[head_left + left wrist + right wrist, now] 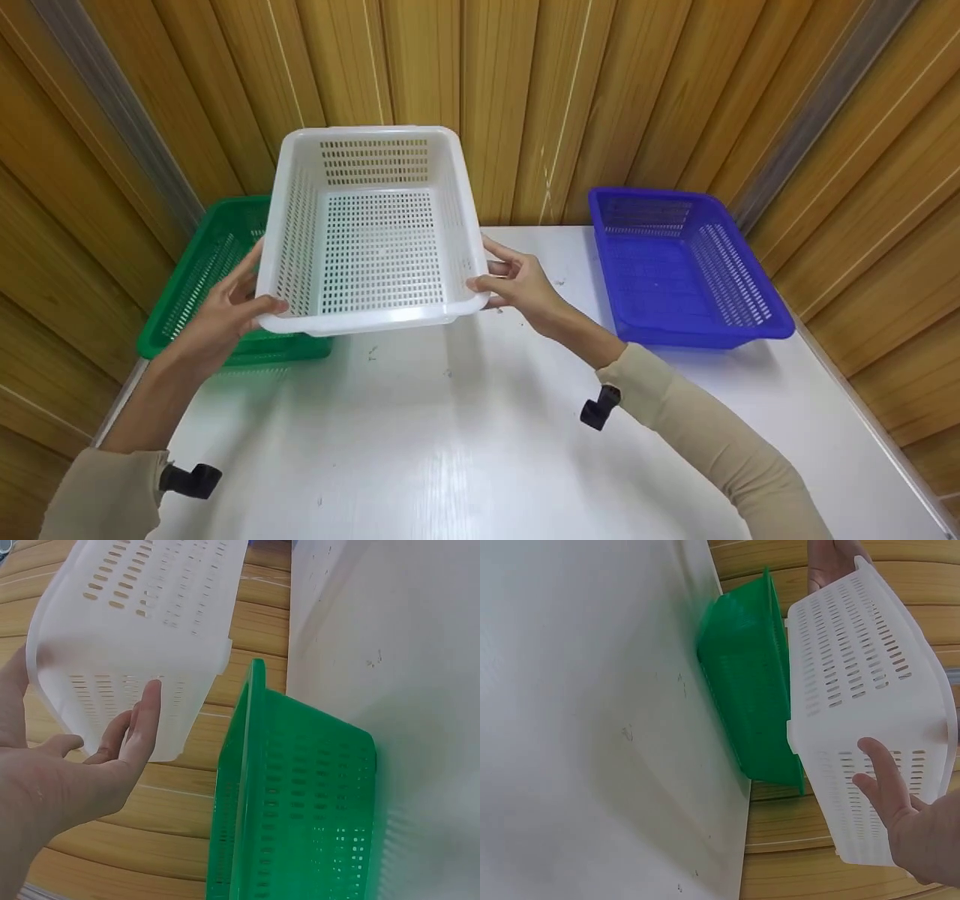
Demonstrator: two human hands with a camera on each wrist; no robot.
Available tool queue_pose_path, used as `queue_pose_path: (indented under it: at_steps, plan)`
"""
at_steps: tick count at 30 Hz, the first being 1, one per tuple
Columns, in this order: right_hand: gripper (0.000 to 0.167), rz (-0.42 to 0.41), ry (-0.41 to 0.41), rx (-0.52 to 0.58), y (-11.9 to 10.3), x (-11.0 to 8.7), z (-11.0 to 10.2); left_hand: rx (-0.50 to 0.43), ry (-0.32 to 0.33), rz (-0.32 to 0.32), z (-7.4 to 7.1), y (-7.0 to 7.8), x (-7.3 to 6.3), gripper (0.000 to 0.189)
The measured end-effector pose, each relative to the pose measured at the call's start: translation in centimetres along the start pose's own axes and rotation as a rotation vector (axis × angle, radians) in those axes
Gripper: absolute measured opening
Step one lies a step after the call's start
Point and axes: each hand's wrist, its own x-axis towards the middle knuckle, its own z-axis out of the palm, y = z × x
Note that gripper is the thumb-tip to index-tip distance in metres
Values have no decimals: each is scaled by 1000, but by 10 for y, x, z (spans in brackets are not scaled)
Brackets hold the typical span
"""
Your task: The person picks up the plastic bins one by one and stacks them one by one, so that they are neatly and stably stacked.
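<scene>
A white plastic basket (382, 319) with slotted walls is held up off the table, tilted so its inside faces the head camera. My left hand (225, 307) grips its near left corner, thumb over the rim and fingers along the outer wall. At the near right part of the basket, my right hand (521, 289) grips the side the same way. In the left wrist view, fingers of the left hand (97, 757) lie against the white wall. The right wrist view has the right hand (911, 817) spread on the opposite wall. Nothing lies inside the white basket.
A green basket (172, 300) stands on the white table (420, 450) at the left, partly hidden behind the white one. To the right stands a blue basket (675, 330). Wood-patterned walls (525, 90) close off the back and both sides.
</scene>
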Motion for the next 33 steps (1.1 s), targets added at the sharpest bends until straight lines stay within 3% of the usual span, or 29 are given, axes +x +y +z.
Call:
queue_pose_path:
  at_steps: [14,21,33]
  plan:
    - [82,-30,-28,24,4,15,31,9,-33,74,-34,-8,-12,89]
    - [82,-29,-20,17,7,23,42,-45,-21,88,-46,-13,-15,87]
    - [76,-60,21,8,8,19,46,-213,3,132,-42,-19,-18,77]
